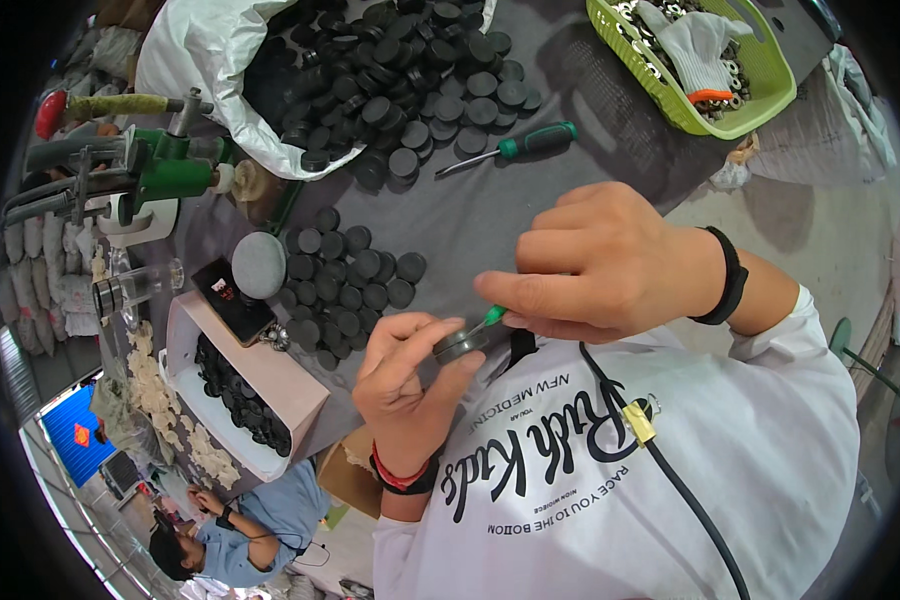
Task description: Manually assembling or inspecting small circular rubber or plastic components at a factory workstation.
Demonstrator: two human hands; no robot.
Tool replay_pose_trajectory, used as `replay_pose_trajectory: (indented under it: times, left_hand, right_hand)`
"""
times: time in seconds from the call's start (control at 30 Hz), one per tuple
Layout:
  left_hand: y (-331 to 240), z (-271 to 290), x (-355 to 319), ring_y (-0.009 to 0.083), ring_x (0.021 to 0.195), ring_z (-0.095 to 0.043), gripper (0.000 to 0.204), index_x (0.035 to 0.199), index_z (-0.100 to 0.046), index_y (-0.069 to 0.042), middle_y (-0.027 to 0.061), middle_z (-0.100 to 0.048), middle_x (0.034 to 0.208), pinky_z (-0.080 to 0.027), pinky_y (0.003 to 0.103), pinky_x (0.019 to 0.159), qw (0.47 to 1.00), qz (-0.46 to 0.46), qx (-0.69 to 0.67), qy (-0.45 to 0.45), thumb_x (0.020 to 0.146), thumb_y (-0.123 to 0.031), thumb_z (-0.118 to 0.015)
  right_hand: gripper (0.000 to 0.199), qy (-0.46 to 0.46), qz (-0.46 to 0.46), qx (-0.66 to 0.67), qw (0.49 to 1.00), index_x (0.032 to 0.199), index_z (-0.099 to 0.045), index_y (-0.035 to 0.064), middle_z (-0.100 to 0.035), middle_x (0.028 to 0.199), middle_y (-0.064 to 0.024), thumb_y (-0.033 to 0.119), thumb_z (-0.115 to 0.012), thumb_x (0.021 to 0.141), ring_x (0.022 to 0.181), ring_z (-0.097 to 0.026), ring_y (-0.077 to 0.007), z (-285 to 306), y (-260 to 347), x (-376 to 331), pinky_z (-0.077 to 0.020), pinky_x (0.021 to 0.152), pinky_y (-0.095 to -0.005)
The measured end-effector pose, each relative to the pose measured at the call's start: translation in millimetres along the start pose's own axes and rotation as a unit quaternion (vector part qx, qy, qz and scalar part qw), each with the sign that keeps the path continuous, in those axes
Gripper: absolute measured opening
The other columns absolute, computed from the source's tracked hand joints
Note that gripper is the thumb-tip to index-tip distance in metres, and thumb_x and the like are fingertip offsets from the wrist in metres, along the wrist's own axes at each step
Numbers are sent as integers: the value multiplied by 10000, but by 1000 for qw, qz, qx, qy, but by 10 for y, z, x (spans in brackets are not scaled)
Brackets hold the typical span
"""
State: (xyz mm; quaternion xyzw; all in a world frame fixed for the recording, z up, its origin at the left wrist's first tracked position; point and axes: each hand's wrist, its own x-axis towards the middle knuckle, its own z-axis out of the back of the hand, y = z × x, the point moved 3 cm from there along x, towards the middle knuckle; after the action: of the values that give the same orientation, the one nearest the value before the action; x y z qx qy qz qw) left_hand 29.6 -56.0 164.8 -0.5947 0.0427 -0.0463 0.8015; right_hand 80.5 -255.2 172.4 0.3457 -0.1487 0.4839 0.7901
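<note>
Fingers (380,345) of the left hand (405,400) pinch a dark disc (458,347) by its edge, held in the air before the white shirt (770,430). Those of the right hand (605,265) are closed on a small green tool (494,316), mostly hidden in the grip. Its narrow end points at the disc; whether they touch, I cannot tell.

Too hard a push could send the tip skidding off and into the left thumb or forefinger, both just beside it. A weak pinch might let the disc twist or drop, with only the fingers holding it up.

The right hand lies back uppermost, knuckles bent, its forearm coming in from the right; the left rises from below, fingers curled around toward the tool.

Beyond, a cluster of black discs (345,290) sits on the grey worktop (425,222). Farther off lie a screwdriver (538,140), a white sack (195,60) spilling more discs, and a green basket (770,75) with a glove (700,55) inside.
</note>
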Motion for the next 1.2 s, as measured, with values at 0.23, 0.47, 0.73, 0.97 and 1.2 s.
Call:
replay_pose_trajectory:
  times: [0.23,0.47,0.73,0.97,1.2]
  left_hand:
    - [-2,54,-15,156,788,-559,318,954,-669,-2,92,-584,899,-432,242,689,1000,19,12,3,649,-15,-756]
    - [3,62,-4,158,793,-559,311,950,-670,3,91,-585,901,-431,238,698,999,37,2,10,651,-19,-753]
    - [-22,59,-33,152,792,-557,314,949,-670,6,91,-585,900,-430,236,694,999,38,3,14,647,-15,-750]
    - [-10,117,-51,132,748,-550,307,938,-661,17,95,-585,923,-424,216,641,1000,-1,-29,-1,654,-43,-761]
    - [-13,145,-9,82,704,-525,313,923,-660,11,97,-594,947,-387,188,589,998,-18,-47,-24,636,-40,-776]
  right_hand:
    - [302,19,36,-100,994,968,-621,60,-385,607,25,178,-695,701,479,-422,-115,72,30,56,-304,402,-260]
    - [255,49,21,-69,996,822,-562,32,-433,628,-8,187,-664,646,526,-521,-146,112,51,106,-397,413,-292]
    - [227,55,27,-83,995,796,-557,43,-436,620,-11,191,-633,642,528,-531,-153,131,91,114,-410,417,-300]
    - [184,159,35,-112,980,752,-532,49,-465,617,-12,183,-606,648,536,-546,-161,-29,61,-64,-435,451,-305]
    - [176,82,-92,10,992,859,-581,61,-526,668,-44,182,-651,752,565,-564,-213,-25,-4,-122,-446,494,-309]
